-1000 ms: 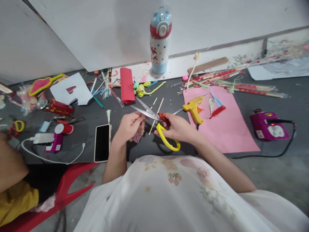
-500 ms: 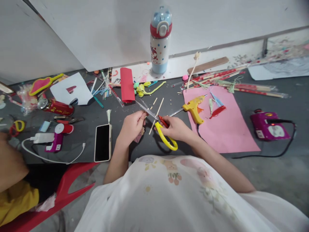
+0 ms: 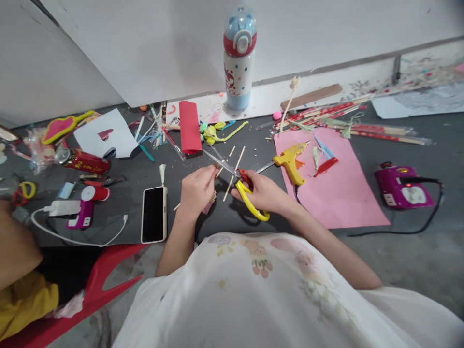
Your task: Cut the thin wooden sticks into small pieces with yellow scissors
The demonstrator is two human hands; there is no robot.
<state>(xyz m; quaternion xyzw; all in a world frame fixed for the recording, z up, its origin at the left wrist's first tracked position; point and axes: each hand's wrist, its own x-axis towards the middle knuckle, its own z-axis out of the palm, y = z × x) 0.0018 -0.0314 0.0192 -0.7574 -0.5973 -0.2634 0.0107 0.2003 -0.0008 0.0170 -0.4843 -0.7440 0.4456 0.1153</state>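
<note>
Scissors (image 3: 253,201) with yellow and red handles are in my right hand (image 3: 264,191), its fingers wrapped round the grips. Their blades stand apart and point up and left, near the fingertips of my left hand (image 3: 197,189). That hand is closed in a pinch on a thin wooden stick (image 3: 219,172), whose other end shows past the wrist. Another thin wooden stick (image 3: 234,174) lies on the table between my hands. Partly hidden beneath my left hand is a small pinkish piece (image 3: 208,208) with pale wooden bits at its edge.
A yellow glue gun (image 3: 288,163) rests on pink paper (image 3: 348,193) to the right. A bottle (image 3: 239,67) stands at the back, near folded red paper (image 3: 189,128). A phone (image 3: 154,215) lies left of my hands. Another person's arm (image 3: 16,246) is at the far left.
The scissors' yellow handle has swung slightly right and the blades are a little closer together. A stick end now shows left of my left wrist.
</note>
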